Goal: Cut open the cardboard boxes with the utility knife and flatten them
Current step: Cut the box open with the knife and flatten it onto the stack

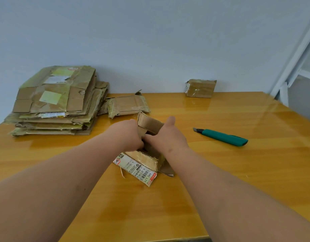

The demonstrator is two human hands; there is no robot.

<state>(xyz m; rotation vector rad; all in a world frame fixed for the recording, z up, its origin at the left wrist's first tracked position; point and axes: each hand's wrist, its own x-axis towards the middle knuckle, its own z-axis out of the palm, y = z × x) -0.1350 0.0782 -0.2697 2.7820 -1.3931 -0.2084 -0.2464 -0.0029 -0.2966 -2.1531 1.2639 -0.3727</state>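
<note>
A small cardboard box (147,159) with a shipping label lies cut open in the middle of the wooden table (238,172). My left hand (128,135) grips its left side, fingers curled into the opening. My right hand (166,135) holds the right side, thumb up along a raised flap. The green utility knife (224,136) lies on the table to the right, blade out and pointing left, away from both hands. A taped, closed small box (200,88) stands at the table's far edge against the wall.
A stack of flattened boxes (54,102) fills the far left corner. One more flattened box (128,105) lies beside it, just behind my hands. A white frame (297,55) stands past the table's right corner.
</note>
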